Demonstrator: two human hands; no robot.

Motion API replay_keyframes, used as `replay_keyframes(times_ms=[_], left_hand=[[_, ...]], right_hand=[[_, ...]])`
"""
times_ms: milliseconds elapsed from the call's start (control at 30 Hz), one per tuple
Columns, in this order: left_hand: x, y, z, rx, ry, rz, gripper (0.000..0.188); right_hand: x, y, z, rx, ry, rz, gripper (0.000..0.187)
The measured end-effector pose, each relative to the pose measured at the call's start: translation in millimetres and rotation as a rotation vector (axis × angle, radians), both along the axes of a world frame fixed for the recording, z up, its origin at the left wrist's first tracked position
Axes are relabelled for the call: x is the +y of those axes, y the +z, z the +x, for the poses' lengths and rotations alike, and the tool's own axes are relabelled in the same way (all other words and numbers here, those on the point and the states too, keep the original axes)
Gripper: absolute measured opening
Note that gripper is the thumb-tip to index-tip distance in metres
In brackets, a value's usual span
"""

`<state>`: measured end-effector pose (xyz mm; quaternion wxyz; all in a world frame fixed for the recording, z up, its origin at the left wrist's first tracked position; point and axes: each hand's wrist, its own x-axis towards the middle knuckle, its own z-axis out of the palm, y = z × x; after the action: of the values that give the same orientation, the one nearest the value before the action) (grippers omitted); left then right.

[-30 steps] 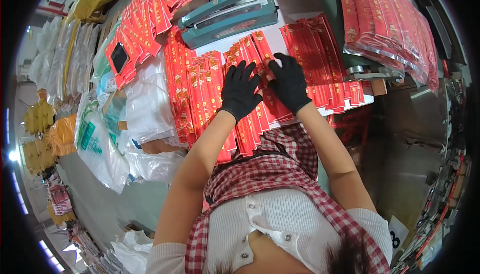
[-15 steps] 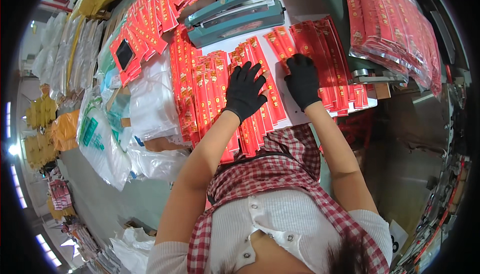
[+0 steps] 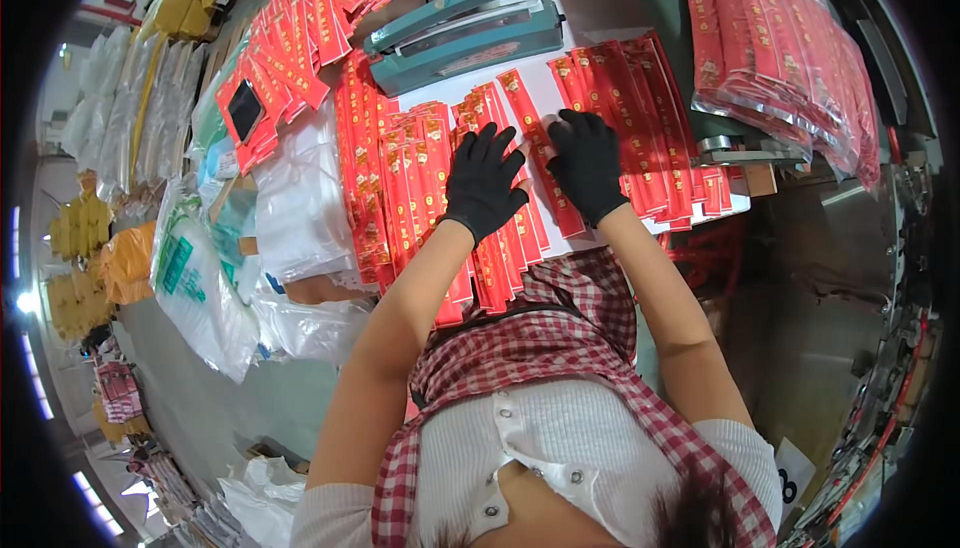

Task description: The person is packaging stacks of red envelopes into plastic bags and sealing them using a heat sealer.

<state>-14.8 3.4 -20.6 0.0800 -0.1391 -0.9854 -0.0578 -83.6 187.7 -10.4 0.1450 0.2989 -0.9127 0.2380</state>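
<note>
Both gloved hands (image 3: 535, 176) drawn together, flat on glossy red packets (image 3: 480, 138).

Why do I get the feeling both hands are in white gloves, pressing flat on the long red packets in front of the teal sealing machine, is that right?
Not quite: the gloves are black, not white. The head view shows the left hand and the right hand in black gloves, flat on the long red packets in front of the teal sealing machine.

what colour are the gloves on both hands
Black. Both the left hand and right hand wear black gloves, resting on red packets; clearest in the head view.
</note>
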Motion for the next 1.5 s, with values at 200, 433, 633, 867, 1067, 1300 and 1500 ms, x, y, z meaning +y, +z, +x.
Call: replay_keyframes(times_ms=[200,433,633,867,1067,1300,1500], left_hand=[[-10.6,14.7,1.0,-0.061,-0.031,-0.114,0.059],[-34.6,30.0,25.6,-0.143,-0.070,-0.193,0.064],[-11.8,15.1,14.2,-0.026,-0.032,-0.081,0.064],[-5.8,4.2,8.9,0.044,-0.021,0.052,0.053],[-14.8,6.0,15.4,0.084,-0.032,0.058,0.052],[-11.4,8.2,17.0,0.088,-0.003,0.033,0.050],[-13.3,6.3,18.4,0.033,0.010,0.044,0.052]], right_hand=[[-4.4,-18.1,1.0,-0.025,0.085,-0.008,0.037],[60.1,-21.3,-36.9,-0.084,-0.104,0.161,0.043],[54.9,-15.9,-40.1,0.069,-0.221,0.199,0.042],[-19.8,-11.6,11.3,-0.021,0.114,-0.151,0.039],[-14.6,-13.9,3.7,-0.118,-0.006,-0.088,0.039],[-4.1,-13.1,-3.7,-0.121,-0.153,-0.059,0.034],[-11.6,-7.5,1.6,-0.319,-0.209,-0.068,0.041]])
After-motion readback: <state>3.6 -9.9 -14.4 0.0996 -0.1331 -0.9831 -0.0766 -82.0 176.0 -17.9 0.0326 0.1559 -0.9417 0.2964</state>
